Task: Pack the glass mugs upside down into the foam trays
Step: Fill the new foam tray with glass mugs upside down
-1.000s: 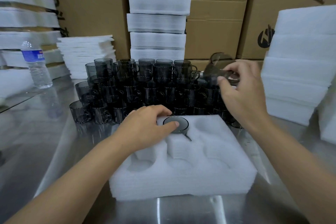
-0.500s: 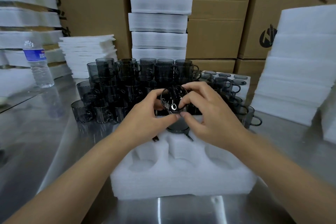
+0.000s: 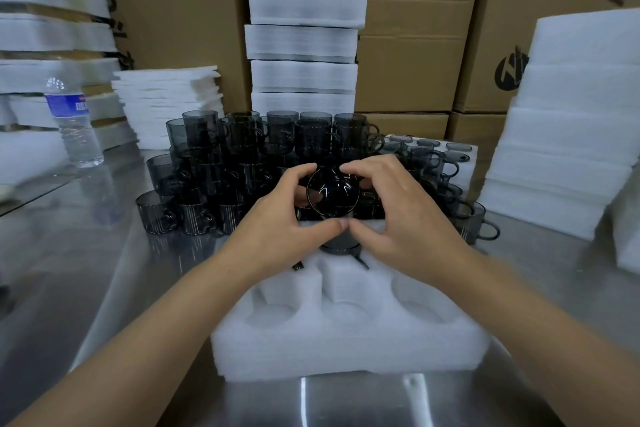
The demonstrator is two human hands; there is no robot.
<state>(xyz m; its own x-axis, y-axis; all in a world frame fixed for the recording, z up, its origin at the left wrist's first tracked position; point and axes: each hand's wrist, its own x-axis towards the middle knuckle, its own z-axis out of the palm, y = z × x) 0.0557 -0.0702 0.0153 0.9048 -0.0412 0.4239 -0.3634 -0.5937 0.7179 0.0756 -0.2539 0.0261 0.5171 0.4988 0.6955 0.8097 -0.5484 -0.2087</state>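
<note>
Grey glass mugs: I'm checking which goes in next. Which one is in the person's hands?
The grey glass mug pinched between left hand and right hand above the white foam tray; all others rest stacked or packed.

Both hands, left (image 3: 277,218) and right (image 3: 398,215), gripping smoky glass mug (image 3: 332,192), above white foam tray (image 3: 346,340), steel table (image 3: 104,270)

There is a single wide-angle view, taken from the person's head and looking forward and down across the shiny steel counter (image 3: 86,270). Two bare forearms (image 3: 180,333) reach in from the bottom corners. The lens sits close above the white foam tray with round pockets (image 3: 346,354) on the counter's near side. It faces the counter's far edge, where stacked brown cardboard boxes (image 3: 408,55) fill the top. Straight lines lean outward towards the sides.
</note>
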